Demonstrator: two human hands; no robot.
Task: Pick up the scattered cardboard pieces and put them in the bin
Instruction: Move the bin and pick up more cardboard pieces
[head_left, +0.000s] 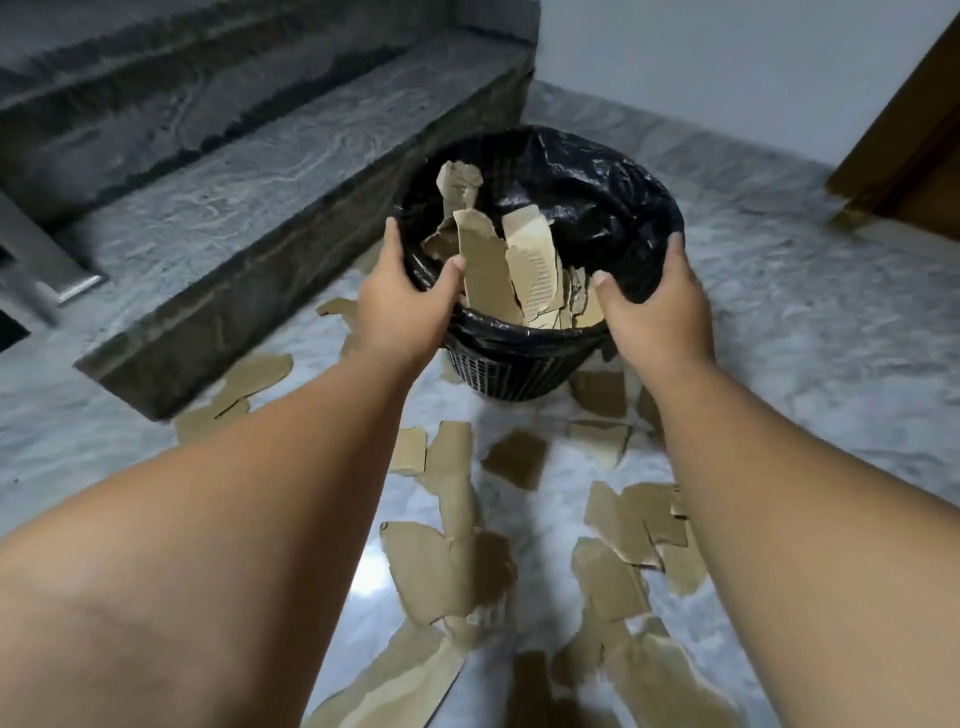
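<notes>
Gripping bin (519, 335) rim: left hand (400, 306), right hand (660, 306), fingers (393, 236) curled over it; cardboard pieces (488, 270) inside.

The bin (511, 375) stands on the floor (779, 312), with steps (208, 171) to its left and a door (914, 156) behind to the right. Some cardboard pieces (488, 270) stand inside it; other pieces (447, 566) lie before and beside it. The left grip (400, 306) and right grip (660, 306) hold its near rim, one each side

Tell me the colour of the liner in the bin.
Glossy black liner, seen best in the head view.
</notes>
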